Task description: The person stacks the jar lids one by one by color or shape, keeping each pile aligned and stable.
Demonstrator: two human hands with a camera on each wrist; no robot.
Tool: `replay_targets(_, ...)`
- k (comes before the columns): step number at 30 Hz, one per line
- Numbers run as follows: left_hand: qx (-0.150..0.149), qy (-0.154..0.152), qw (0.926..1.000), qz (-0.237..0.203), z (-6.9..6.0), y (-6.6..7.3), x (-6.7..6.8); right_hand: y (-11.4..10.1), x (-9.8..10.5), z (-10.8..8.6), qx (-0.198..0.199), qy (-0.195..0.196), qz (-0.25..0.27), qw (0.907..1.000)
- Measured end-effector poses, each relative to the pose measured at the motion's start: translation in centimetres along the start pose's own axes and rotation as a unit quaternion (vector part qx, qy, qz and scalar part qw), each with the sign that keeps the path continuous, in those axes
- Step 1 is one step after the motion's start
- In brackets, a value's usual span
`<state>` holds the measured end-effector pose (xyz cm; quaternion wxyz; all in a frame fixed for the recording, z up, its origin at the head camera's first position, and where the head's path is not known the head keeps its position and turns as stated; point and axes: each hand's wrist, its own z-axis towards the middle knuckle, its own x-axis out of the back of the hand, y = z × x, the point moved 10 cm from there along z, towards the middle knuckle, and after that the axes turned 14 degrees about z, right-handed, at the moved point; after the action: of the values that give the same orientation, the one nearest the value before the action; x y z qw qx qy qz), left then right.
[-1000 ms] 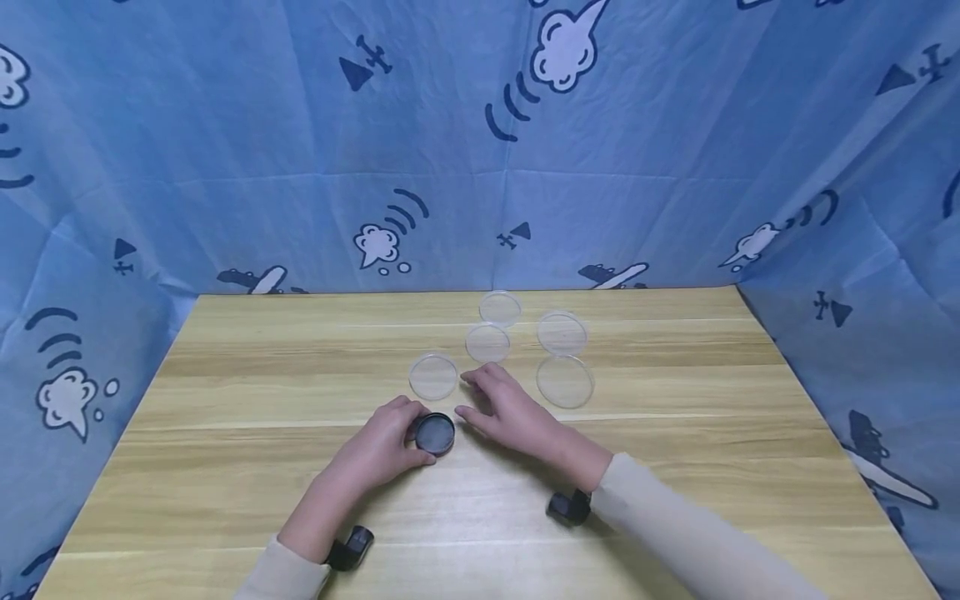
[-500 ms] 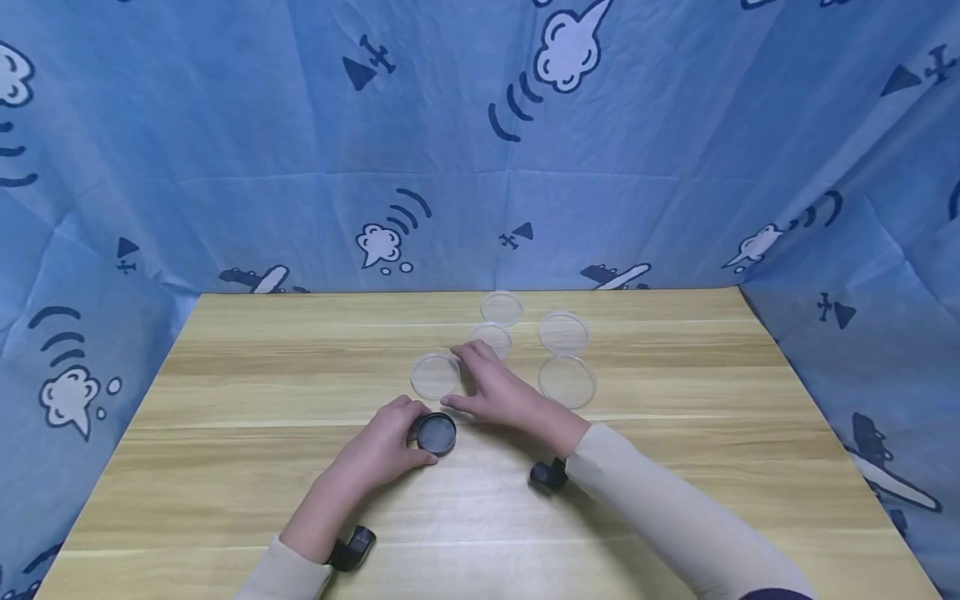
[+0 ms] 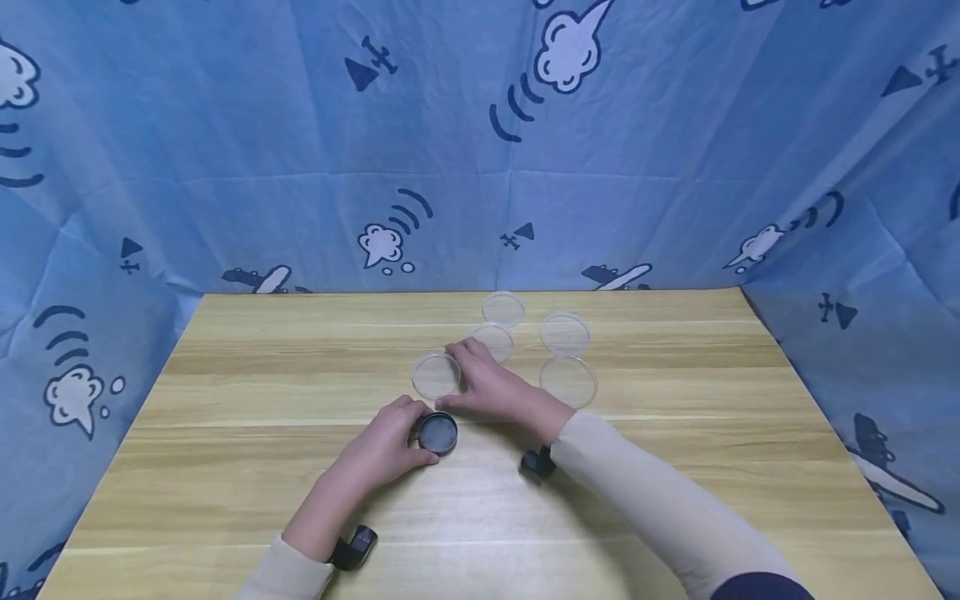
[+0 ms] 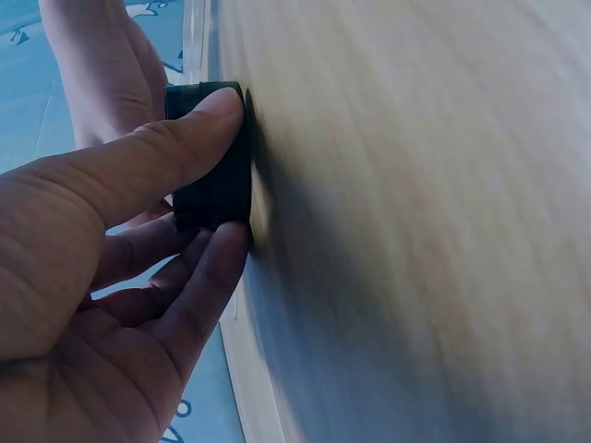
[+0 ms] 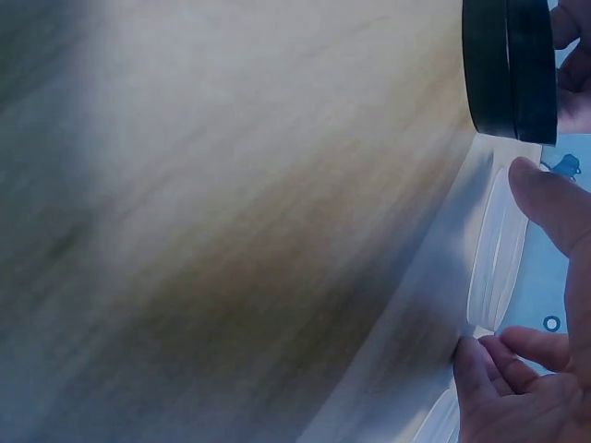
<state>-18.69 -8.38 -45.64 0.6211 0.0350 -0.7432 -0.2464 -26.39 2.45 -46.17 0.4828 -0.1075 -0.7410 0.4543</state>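
Table (image 3: 480, 508): underlay the black container (image 3: 438, 434).
Left hand (image 3: 385, 443): gripped it, probably for steadiness.
Right hand (image 3: 486, 385): you bracketed a clear dish (image 3: 432, 377) beyond it; grasp unclear.

Head view bright and mostly even; both wrist views dimmer, bluish.
A pale glare lies on the near table (image 3: 480, 517); a soft shadow falls beside the right sleeve (image 3: 645, 490); wrist views show the wood blurred.
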Motion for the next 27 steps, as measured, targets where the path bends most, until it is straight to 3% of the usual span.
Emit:
replay_targets(10, 0.0, 0.001, 1.0, 0.002, -0.25, -0.26, 0.26, -0.72, -0.75, 0.85, 0.01, -0.015, -0.034, 0.9993)
replay_targets(27, -0.004, 0.0, 1.0, -0.008, 0.06, 0.03, 0.11, -0.51, -0.17, 0.72, -0.004, 0.008, -0.047, 0.9988)
